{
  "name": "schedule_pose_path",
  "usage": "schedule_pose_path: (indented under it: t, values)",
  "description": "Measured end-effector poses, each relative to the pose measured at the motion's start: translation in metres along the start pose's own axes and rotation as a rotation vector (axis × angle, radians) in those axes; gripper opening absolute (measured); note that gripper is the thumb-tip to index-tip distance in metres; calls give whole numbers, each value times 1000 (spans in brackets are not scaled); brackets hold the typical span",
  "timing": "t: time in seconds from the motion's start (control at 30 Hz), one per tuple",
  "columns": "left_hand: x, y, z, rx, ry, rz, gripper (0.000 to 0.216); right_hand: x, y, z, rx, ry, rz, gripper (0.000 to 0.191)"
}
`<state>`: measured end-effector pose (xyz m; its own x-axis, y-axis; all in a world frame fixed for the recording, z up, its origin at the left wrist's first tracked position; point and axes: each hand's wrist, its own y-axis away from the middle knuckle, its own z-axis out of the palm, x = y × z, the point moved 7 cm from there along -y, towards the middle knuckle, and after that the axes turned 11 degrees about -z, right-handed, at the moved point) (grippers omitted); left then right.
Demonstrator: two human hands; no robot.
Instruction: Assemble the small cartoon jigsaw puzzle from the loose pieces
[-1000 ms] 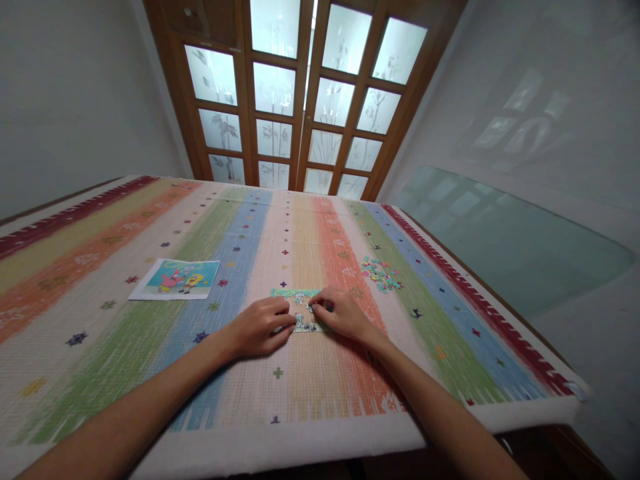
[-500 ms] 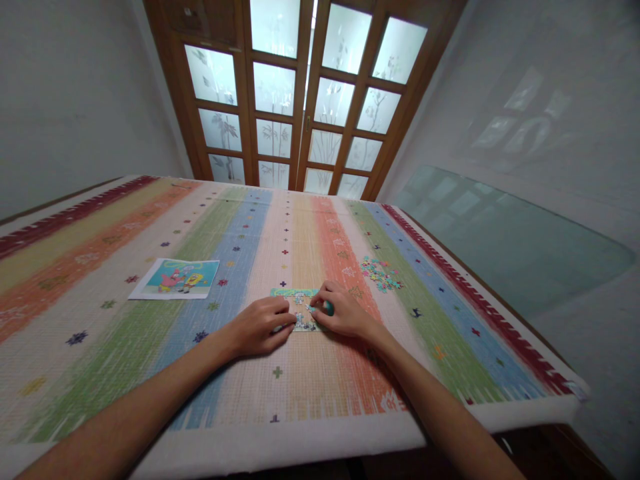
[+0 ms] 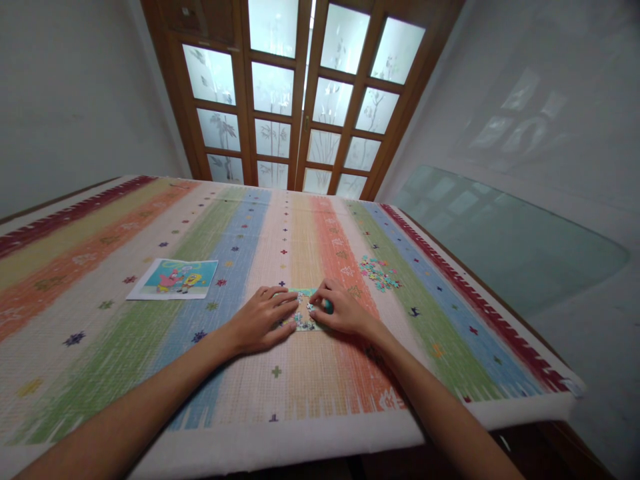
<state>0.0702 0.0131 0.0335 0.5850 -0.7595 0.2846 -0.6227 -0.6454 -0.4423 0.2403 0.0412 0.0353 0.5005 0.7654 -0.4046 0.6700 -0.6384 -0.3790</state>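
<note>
A small jigsaw puzzle (image 3: 306,322) lies flat near the middle of the table, with pieces along its top and bottom edges and bare tan board between them. My left hand (image 3: 265,317) rests over its left side, fingers spread and extended, covering that part. At the right side, the thumb and fingertips of my right hand (image 3: 340,310) are pinched around a small puzzle piece (image 3: 311,307), mostly hidden by the fingers. A teal patch shows within the curl of that hand; what it belongs to is unclear.
Loose puzzle pieces (image 3: 380,274) form a pile to the right. A printed cartoon picture (image 3: 175,279) lies on the left. A striped, patterned cloth (image 3: 305,373) covers the table. Beyond stand wooden doors with frosted panes (image 3: 273,88); a glass panel (image 3: 515,227) is at the right wall.
My left hand's fingers have uncurled and spread further over the puzzle's left side. My right hand keeps its pinch at nearly the same spot.
</note>
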Motion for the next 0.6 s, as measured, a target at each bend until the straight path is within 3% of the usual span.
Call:
schedule_pose_path:
  t: [0.4, 0.6]
  values:
    - [-2, -1, 3, -53, 0, -31, 33, 4, -6, 7, 134, 56, 31, 12]
    - [-2, 0, 3, -50, 5, -33, 32, 1, -5, 6, 138, 73, -34, 9]
